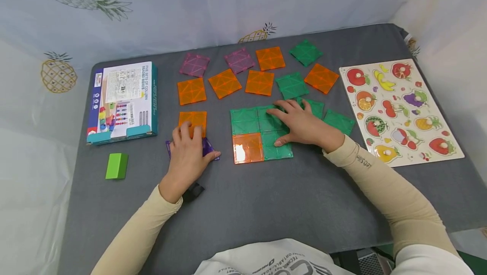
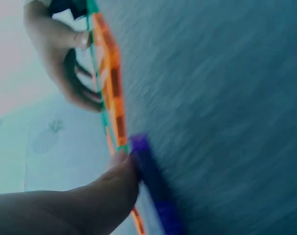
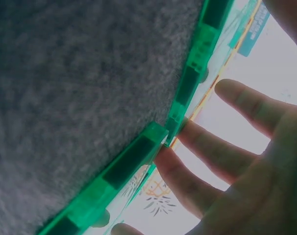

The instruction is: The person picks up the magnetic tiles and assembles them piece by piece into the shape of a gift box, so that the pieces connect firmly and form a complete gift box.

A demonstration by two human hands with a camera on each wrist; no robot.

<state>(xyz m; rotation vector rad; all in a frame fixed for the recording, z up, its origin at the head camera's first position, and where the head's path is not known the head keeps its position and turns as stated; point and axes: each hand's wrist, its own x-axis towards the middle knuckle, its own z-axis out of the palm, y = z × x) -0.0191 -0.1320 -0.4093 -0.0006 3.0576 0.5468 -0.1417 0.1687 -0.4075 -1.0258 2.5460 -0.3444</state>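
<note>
**Left hand (image 1: 188,154) arched over a purple tile (image 1: 206,146); right hand (image 1: 304,125) spread on a joined square (image 1: 262,133).**

The left thumb touches the purple tile's edge, as the left wrist view shows; the other fingers are hidden there, so whether they pinch or merely rest cannot be told. Tile and hand lie left of the table's middle. An orange tile (image 1: 192,119) lies just beyond, partly covered in view by the fingertips. The right hand grips nothing: its fingers are extended, the thumb over the square's near right tile, probably to keep the pieces from sliding. The square, at the middle of the table (image 1: 266,207), comprises three green tiles and one orange at its near left corner; their flush edges suggest that they hold one another.

Loose tiles (image 1: 224,83) in orange, purple and green fan out toward the far edge, presumably for easy reach. A printed box (image 1: 122,99) occupies the far left corner, a green block (image 1: 116,166) stands nearer along the left edge, and a fruit puzzle board (image 1: 401,110) lies toward the right edge, perhaps set aside to leave working room.
</note>
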